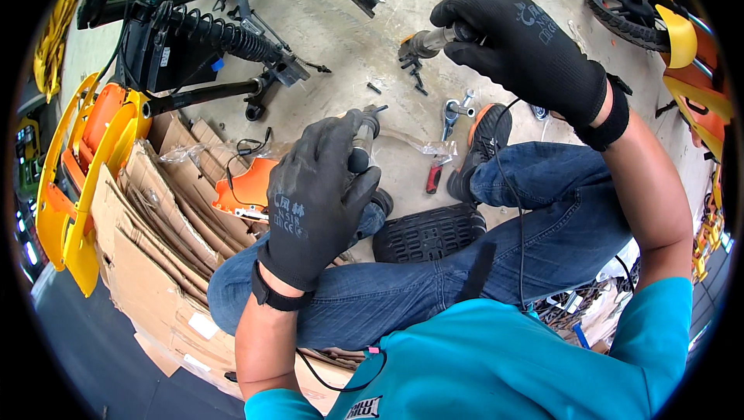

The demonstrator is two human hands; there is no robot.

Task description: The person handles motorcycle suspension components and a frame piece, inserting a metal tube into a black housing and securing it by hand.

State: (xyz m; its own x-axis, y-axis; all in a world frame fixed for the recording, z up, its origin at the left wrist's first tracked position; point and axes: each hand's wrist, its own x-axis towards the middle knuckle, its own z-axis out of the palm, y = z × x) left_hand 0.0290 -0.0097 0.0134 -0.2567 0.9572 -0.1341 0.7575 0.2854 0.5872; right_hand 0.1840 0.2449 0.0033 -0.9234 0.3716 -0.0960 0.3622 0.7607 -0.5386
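Note:
My left hand (314, 187), in a black glove, is closed around a short metal cylinder (363, 138) with a rounded black end. A thin pin-like tip sticks out beyond the fingers; the glove hides part of the piece. In my black-gloved right hand (519, 48), farther out and to the right, is a similar metal shaft (430, 40) with a black end, pinched between thumb and fingers. The two pieces are apart. Under the right-hand one, several black bolts (418, 83) lie on the concrete floor, with a lone bolt (374, 88) to their left.
Between my feet and the bolts lie a ratchet wrench (449, 116) and a red-handled tool (434, 177). A black frame with a coil shock absorber (225, 32) stands far left. Stacked cardboard (155, 211) and yellow fenders (77, 187) are left; a small wheel (620, 21) is far right.

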